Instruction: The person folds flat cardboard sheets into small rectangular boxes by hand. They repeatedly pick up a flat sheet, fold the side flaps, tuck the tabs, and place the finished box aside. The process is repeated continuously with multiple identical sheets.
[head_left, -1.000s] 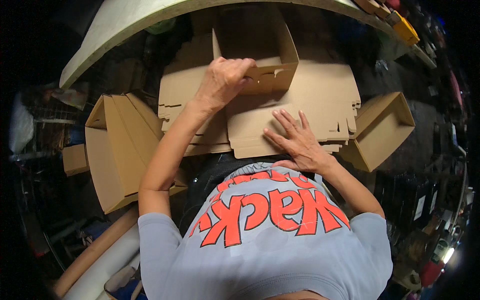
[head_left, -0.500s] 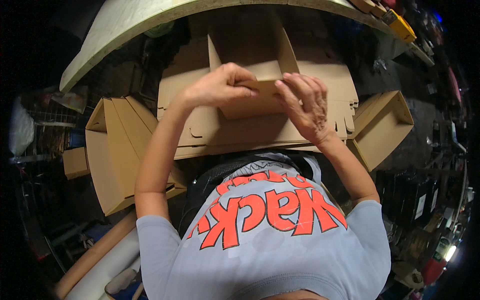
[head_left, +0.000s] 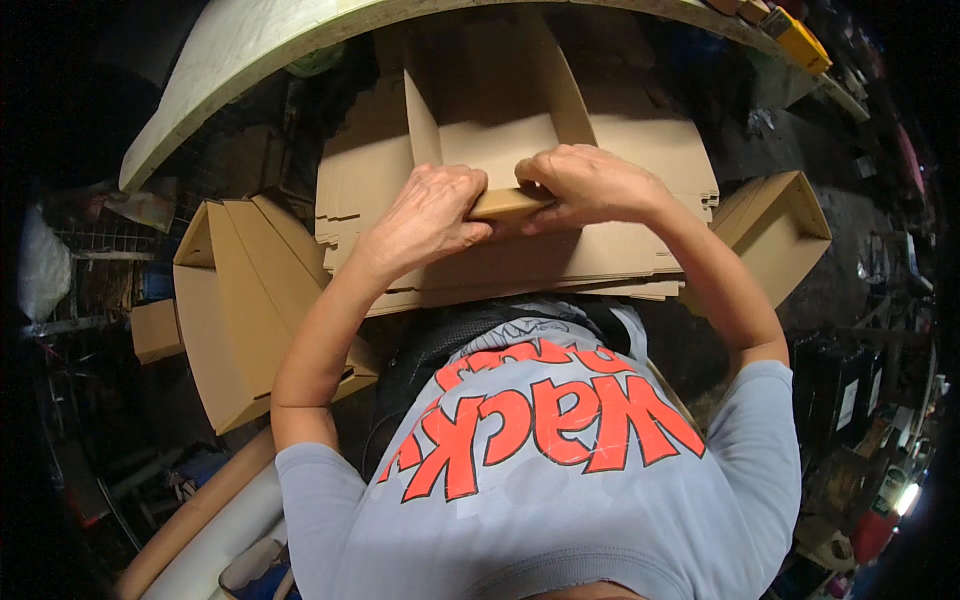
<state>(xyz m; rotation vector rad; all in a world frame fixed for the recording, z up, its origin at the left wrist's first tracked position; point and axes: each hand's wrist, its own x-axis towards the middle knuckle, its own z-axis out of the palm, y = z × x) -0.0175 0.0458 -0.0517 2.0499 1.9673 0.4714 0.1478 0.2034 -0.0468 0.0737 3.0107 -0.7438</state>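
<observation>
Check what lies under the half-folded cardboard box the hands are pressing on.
Under the half-folded box lies a stack of flat cardboard blanks. Both hands, left and right, cover its front wall; what supports the stack is hidden.

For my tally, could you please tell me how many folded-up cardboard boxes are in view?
3: one under both hands, one at the person's left, one at the right. Others may be hidden.

Cardboard box (head_left: 500,130) under the hands: plain tan-brown, unprinted; its folded front flap (head_left: 505,203) a lighter yellowish tan. Flat stack of cardboard sheets (head_left: 620,250) beneath: same tan. Folded boxes at left (head_left: 240,300) and right (head_left: 780,225): tan. T-shirt (head_left: 560,500): pale grey-blue, with big orange-red lettering. Curved board (head_left: 230,60) above: off-white.
</observation>
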